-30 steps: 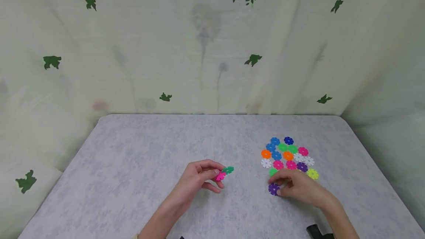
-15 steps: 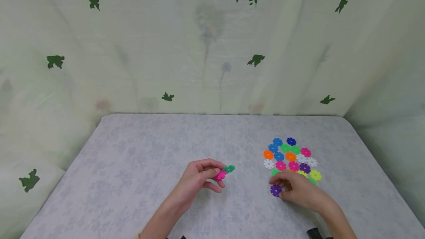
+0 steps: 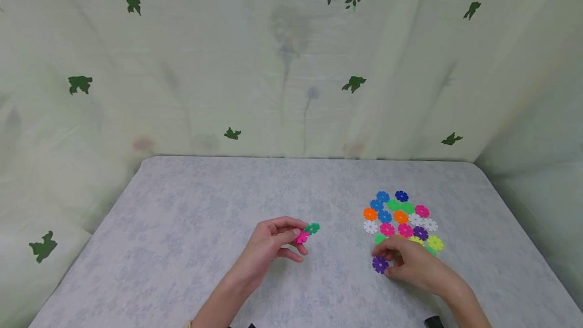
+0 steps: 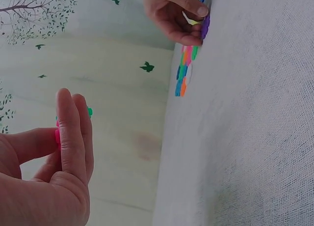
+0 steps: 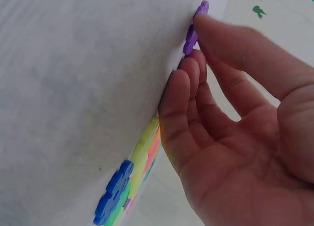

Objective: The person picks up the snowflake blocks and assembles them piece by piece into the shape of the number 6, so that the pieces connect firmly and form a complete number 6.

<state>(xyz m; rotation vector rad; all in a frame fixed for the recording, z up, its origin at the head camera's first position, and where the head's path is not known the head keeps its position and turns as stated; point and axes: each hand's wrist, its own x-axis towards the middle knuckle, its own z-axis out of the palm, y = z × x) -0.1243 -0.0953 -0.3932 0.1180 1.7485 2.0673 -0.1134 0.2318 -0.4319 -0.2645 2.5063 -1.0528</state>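
Observation:
In the head view my left hand (image 3: pixel 278 239) pinches a pink snowflake disc (image 3: pixel 302 237) between thumb and fingers, above the table. A green snowflake disc (image 3: pixel 311 228) is joined to its edge and juts out beyond the fingertips. My right hand (image 3: pixel 412 262) pinches a purple snowflake disc (image 3: pixel 380 265), held low near the table surface. In the right wrist view the thumb lies on that purple disc (image 5: pixel 196 29), which is tilted on edge to the camera. The right hand covers part of the disc cluster.
Several loose snowflake discs in blue, orange, white, pink, green and yellow lie flat beyond the right hand, including a yellow disc (image 3: pixel 435 242) and an orange disc (image 3: pixel 370 214). A black object (image 3: pixel 433 322) shows beside the right forearm. A patterned curtain (image 3: pixel 205 65) hangs behind the table (image 3: pixel 205 201).
The head view has shifted slightly, so the scene sits farther right. The joined pink and green discs have turned a little in my left hand. My right hand keeps its pinch on the purple disc.

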